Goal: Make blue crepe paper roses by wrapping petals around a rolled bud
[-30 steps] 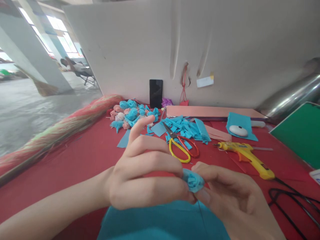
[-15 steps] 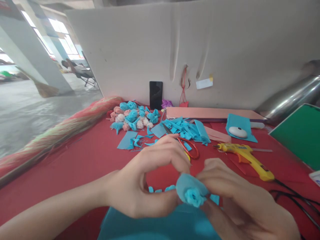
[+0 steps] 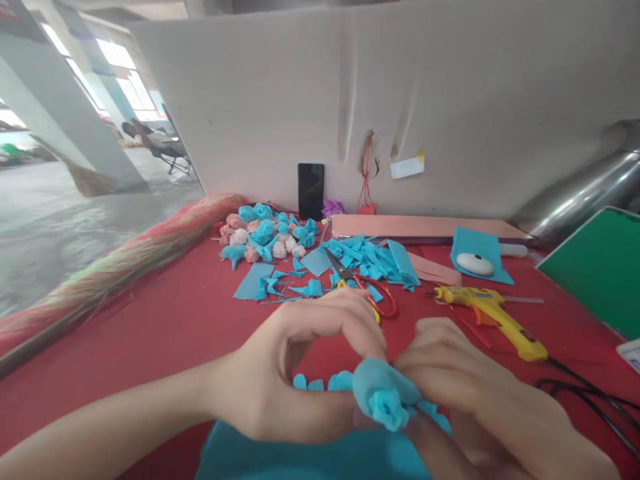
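Between my two hands is a blue crepe paper flower, its ruffled centre facing me and a wider petal curled around its upper side. My left hand pinches the flower's left edge between thumb and bent fingers. On the other side, my right hand is closed on the flower's right edge and base, partly hiding it. Below the hands lies a large blue sheet, and small blue paper pieces show behind the left thumb. Red-handled scissors rest just beyond my left fingers.
Finished blue, pink and white paper flowers are heaped at the back left, beside blue paper strips. A yellow glue gun with a black cord lies on the right. A phone leans on the back panel; a green board stands far right.
Both hands and the flower have shifted slightly down. More of the scissors shows above my left hand. The flower stays held between both hands.
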Available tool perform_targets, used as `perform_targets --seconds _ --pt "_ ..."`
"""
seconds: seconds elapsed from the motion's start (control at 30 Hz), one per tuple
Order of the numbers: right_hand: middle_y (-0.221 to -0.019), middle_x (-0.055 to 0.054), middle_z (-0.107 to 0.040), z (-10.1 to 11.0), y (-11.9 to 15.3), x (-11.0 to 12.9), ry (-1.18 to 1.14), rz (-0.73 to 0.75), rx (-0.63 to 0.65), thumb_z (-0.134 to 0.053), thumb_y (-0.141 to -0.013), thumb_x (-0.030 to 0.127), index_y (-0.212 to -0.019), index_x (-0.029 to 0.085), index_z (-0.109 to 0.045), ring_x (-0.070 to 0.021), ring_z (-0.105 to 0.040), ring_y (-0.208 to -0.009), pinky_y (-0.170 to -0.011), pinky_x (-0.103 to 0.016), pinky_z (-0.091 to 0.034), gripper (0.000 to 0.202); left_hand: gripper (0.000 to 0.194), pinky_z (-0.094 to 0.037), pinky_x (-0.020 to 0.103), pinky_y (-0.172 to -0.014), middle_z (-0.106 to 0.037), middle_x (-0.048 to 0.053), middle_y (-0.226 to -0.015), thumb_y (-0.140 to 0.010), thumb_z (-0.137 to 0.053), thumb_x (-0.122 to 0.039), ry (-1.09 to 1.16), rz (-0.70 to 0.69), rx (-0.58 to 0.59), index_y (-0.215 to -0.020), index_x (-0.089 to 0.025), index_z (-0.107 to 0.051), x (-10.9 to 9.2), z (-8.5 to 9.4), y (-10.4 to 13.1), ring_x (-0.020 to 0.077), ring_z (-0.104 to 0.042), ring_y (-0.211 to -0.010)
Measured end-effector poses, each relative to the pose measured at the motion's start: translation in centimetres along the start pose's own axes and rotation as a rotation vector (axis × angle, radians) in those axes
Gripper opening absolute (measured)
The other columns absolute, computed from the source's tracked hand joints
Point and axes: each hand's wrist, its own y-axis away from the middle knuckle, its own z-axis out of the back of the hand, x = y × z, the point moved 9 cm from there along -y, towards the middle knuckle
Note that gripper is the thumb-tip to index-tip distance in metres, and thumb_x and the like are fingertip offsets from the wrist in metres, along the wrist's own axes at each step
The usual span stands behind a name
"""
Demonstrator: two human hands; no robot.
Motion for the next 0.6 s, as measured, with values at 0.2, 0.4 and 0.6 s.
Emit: perform_targets --seconds 0.2,0.4,0.6 --pt "-0.061 0.006 -0.066 -0.07 0.19 -0.35 0.018 -0.007 0.002 -0.063 -0.078 0.008 -0.074 0.021 -0.060 -0.0097 -0.056 -0.050 -0.051 -0.025 -0.049 0.014 0.018 -0.042 0.028 -0.079 -0.053 -0.001 -0.071 -0.066 -0.067 -0.003 -0.075 -0.054 -0.036 -0.074 -0.014 -0.056 -0.02 0.01 -0.01 0.0115 -0.049 -0.073" --pt "-0.064 0.003 -0.065 -0.26 0.20 -0.36 0.035 0.006 0.067 -0.061 -0.077 0.007 -0.079 0.020 -0.061 -0.0119 -0.058 -0.055 -0.053 -0.026 -0.049 0.013 0.016 -0.042 0.025 -0.072 -0.050 -0.002 -0.071 -0.068 -0.061 -0.004 -0.185 -0.117 -0.136 -0.075 -0.016 -0.052 -0.37 0.04 0.20 0.0107 -0.047 -0.070" --pt "-0.062 0.003 -0.064 -0.49 0.29 -0.14 0.080 0.068 -0.019 -0.061 -0.076 0.007 -0.075 0.019 -0.060 -0.0108 -0.058 -0.052 -0.049 -0.024 -0.047 0.011 0.014 -0.041 0.027 -0.070 -0.047 -0.002 -0.071 -0.071 -0.059 -0.007 -0.249 -0.155 -0.167 -0.077 -0.016 -0.051 -0.48 0.02 0.37 0.0117 -0.044 -0.069"
